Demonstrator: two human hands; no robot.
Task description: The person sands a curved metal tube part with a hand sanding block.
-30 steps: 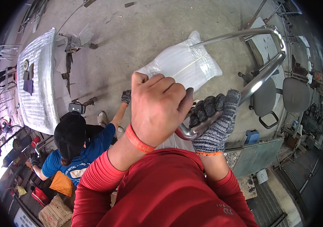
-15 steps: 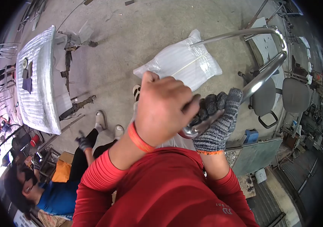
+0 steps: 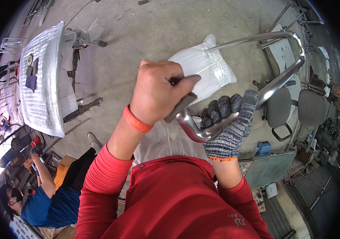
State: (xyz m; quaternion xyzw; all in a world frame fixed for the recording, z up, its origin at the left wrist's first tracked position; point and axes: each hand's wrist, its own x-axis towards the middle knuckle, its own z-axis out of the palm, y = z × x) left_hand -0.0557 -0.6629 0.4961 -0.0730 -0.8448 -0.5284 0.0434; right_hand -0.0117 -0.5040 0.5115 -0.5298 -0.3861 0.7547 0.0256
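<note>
Gripping a bent metal pipe (image 3: 281, 79) with my right hand (image 3: 227, 137), I clench a grey pad (image 3: 181, 107) in my left hand (image 3: 152, 93), by the pipe's near end; its length slants away forward and right.

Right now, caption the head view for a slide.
Gloved right hand holding a bent metal tube, bare left hand holding a grey pad at its end.

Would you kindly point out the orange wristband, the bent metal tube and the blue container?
Orange wristband (image 3: 136, 122): head view, mid-band.
Bent metal tube (image 3: 280, 80): head view, straight section.
Blue container (image 3: 263, 148): head view, middle.
</note>
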